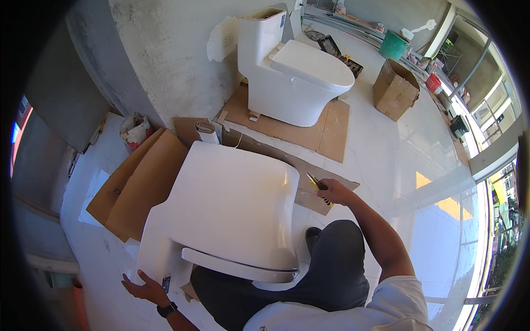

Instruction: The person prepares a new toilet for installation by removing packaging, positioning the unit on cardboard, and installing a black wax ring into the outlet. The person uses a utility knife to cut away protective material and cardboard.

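Observation:
A white one-piece toilet [232, 204] lies tipped on its side in front of me, its closed lid [237, 265] facing my legs. My left hand [148, 289] is beside the tank end at the lower left, palm turned up and fingers spread, with nothing in it. A dark watch is on that wrist. Just off the toilet's right side, my right hand [335, 193] is closed round a hand tool [316, 181] with a yellow and black handle and a metal tip. Its exact kind is hard to make out.
Another white toilet [287, 83] stands upright on flattened cardboard [334, 129] by the wall. Folded brown cardboard [146, 185] leans at the left near a bucket [135, 131]. A cardboard box [395, 91], an open toolbox [350, 66] and a green bucket [393, 45] sit farther back.

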Motion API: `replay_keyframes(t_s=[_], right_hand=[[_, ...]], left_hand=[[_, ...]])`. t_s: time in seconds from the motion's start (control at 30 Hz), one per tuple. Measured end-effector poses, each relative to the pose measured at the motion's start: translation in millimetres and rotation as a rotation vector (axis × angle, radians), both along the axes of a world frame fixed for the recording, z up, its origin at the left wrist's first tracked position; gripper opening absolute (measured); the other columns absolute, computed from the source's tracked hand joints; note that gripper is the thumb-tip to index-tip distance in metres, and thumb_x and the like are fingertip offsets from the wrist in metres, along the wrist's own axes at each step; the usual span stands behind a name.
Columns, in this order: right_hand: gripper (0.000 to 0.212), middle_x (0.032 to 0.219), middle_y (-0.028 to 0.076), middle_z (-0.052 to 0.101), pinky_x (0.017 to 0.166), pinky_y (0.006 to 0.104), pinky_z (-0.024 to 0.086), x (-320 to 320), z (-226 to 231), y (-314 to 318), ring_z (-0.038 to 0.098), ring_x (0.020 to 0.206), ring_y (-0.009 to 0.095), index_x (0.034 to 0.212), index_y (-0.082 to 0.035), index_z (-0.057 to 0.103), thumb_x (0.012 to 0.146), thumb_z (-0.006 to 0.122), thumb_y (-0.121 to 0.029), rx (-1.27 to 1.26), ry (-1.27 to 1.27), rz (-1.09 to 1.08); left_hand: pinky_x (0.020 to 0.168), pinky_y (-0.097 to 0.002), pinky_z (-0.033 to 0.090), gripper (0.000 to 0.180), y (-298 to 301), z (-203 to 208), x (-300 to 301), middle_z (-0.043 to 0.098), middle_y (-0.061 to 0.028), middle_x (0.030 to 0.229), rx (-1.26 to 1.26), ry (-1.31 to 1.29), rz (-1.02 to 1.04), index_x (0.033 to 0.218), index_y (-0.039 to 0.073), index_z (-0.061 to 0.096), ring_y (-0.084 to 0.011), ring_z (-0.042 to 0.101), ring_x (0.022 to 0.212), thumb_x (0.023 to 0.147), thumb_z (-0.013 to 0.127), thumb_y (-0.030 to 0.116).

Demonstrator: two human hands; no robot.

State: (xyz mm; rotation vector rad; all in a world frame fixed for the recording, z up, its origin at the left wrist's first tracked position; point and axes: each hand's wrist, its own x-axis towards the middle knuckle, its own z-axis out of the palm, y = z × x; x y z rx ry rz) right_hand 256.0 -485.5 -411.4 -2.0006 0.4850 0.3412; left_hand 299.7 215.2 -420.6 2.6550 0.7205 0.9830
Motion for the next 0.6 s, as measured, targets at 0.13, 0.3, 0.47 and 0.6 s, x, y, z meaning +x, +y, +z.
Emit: replay_keyframes(t_s=[0.13, 0.3, 0.47, 0.6], right_hand=[[0.043, 0.082, 0.008, 0.067, 0.059, 0.0334, 0.056, -24.7, -2.4, 3.2, 0.068, 0.065, 0.016, 0.129, 0.003, 0.058, 0.098, 0.073, -0.023, 0.253, 0.082, -0.190], [0.044, 0.093, 0.011, 0.066, 0.067, 0.0378, 0.059, -52.6, 7.6, -3.5, 0.069, 0.078, 0.019, 0.139, 0.002, 0.051, 0.098, 0.062, -0.009, 0.602, -0.063, -0.264], [0.054, 0.111, 0.014, 0.065, 0.082, 0.0430, 0.058, -66.9, 48.3, -4.0, 0.067, 0.094, 0.023, 0.146, 0.002, 0.046, 0.092, 0.053, 0.005, 0.857, -0.114, -0.302], [0.046, 0.114, 0.014, 0.067, 0.082, 0.0374, 0.057, -32.0, 84.8, 7.5, 0.066, 0.089, 0.020, 0.145, 0.003, 0.048, 0.099, 0.056, 0.000, 0.739, -0.177, -0.137]], left_hand=[[0.112, -0.0524, 0.042, 0.050, -85.7, 58.3, 23.5, 0.052, -0.0221, 0.149, -0.189, -0.034, -0.656, 0.146, 0.001, 0.050, -0.0372, 0.050, 0.139, 0.106, 0.062, 0.027], [0.085, -0.0355, 0.054, 0.020, -204.9, 101.6, 33.5, 0.073, -0.0148, 0.107, -0.607, 0.214, -1.252, 0.115, -0.002, 0.069, -0.0254, 0.070, 0.097, 0.100, 0.068, 0.011], [0.083, -0.0346, 0.057, 0.050, -245.2, 162.2, -6.2, 0.071, -0.0195, 0.125, -0.825, 0.182, -2.125, 0.129, 0.003, 0.067, -0.0243, 0.073, 0.093, 0.103, 0.065, 0.046], [0.089, -0.0600, 0.058, 0.069, -247.7, 241.0, -48.7, 0.056, -0.0342, 0.144, -1.120, 0.359, -2.342, 0.155, 0.010, 0.045, -0.0551, 0.066, 0.116, 0.104, 0.056, 0.054]])
